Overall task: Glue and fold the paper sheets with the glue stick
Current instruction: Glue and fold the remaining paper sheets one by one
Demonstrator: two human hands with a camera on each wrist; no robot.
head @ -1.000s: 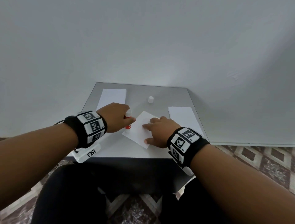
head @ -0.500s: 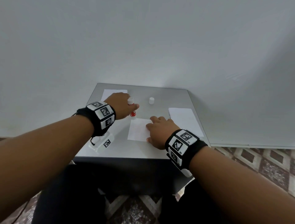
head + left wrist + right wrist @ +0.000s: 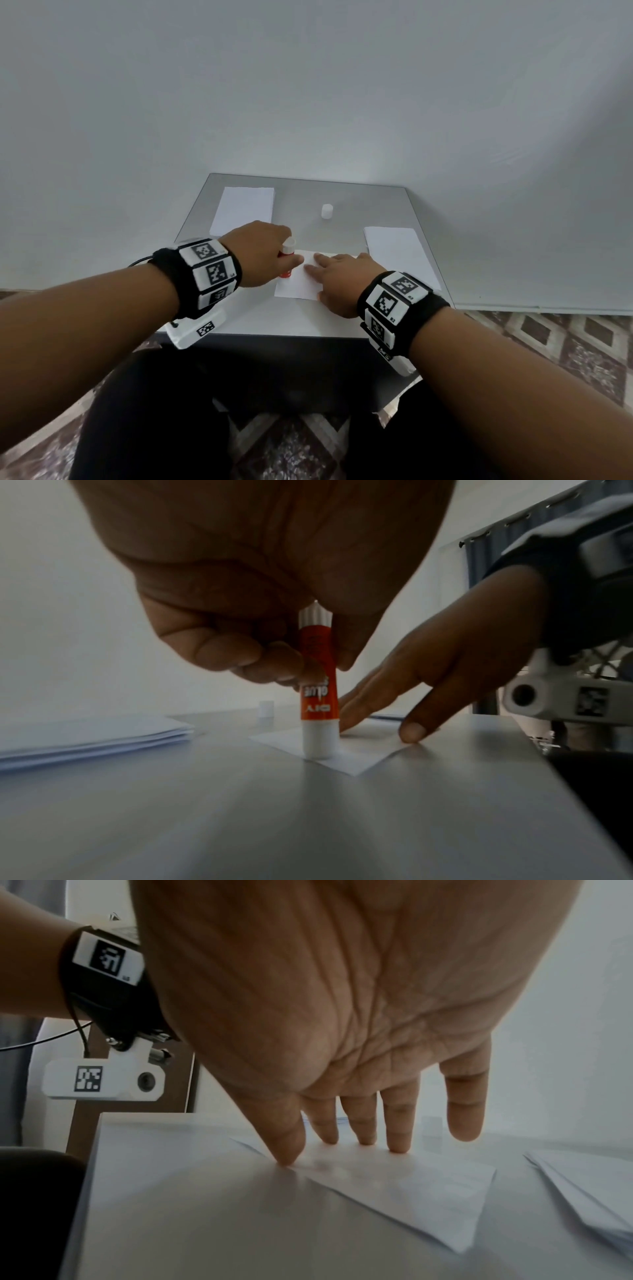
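The grey table (image 3: 239, 318) bears a paper sheet (image 3: 294, 284), two paper stacks (image 3: 245, 209) and a white cap (image 3: 327, 211).

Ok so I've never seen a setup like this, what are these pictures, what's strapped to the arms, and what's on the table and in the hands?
No robot here: a person sits at a small grey table wearing a black band with square markers and a small camera on each wrist. The wide picture comes from a camera on the head, looking down; the other two look along each hand from the wrist cameras.

The left hand grips an uncapped glue stick, held upside down with its end on a sheet of paper. The right hand lies flat, its fingers pressing that sheet down.

Also on the table: a paper stack on the left, another on the right, and a small white cap, probably the glue stick's.
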